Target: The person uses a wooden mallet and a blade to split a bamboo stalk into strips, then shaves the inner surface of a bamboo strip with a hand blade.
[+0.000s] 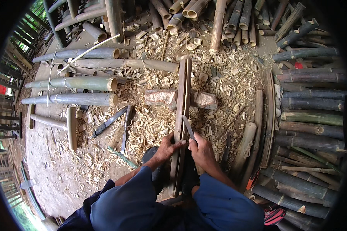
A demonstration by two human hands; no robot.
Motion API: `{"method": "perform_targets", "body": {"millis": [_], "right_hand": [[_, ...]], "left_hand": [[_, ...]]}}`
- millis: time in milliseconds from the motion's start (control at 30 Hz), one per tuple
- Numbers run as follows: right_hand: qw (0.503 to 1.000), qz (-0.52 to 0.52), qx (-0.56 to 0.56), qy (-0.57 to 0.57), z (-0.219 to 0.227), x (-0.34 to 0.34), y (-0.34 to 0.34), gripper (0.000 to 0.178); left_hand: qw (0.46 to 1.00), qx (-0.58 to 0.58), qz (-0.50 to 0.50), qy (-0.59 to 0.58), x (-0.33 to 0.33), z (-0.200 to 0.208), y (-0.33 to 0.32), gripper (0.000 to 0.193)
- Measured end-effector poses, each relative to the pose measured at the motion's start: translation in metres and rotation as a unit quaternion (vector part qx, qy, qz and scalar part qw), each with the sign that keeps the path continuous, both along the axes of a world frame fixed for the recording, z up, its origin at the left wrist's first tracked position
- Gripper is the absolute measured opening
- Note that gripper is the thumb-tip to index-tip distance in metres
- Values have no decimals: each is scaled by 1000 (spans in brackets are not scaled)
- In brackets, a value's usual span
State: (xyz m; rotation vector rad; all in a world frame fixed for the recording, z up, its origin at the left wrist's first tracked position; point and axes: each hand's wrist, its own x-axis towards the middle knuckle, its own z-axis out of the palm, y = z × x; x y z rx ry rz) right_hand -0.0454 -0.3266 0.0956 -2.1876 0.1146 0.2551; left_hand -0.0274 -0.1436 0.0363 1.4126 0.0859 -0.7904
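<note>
A long brown bamboo piece (181, 109) with a lengthwise slot runs away from me between my legs. It lies across a rough-cut wooden log (205, 100). My left hand (167, 149) is closed round the near half of the bamboo, thumb across its top. My right hand (202, 153) grips a knife just beside it, and the knife's curved blade (188, 127) lies against the bamboo's right edge. Part of the knife's handle shows below that fist. Left of the log, a dark-handled blade (111, 121) and a chisel-like tool (125, 131) lie on the shavings.
Pale wood chips (235, 71) cover the ground round the log. Thick bamboo poles (71, 83) lie at the left, and stacked bamboo (310, 104) lines the right side. Cut tubes (192, 9) are heaped at the far end. An orange-handled tool (253, 179) lies near my right knee.
</note>
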Motion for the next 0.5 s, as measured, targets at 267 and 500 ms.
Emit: {"method": "perform_targets", "body": {"millis": [267,500], "right_hand": [[996,-79,13,-33,-4,140,8,23],[942,-88,324,-4,42,82,3,28]], "left_hand": [[995,58,-6,-85,-13,-17,-3,60],[995,70,31,-66,-26,-47,3,61]]}}
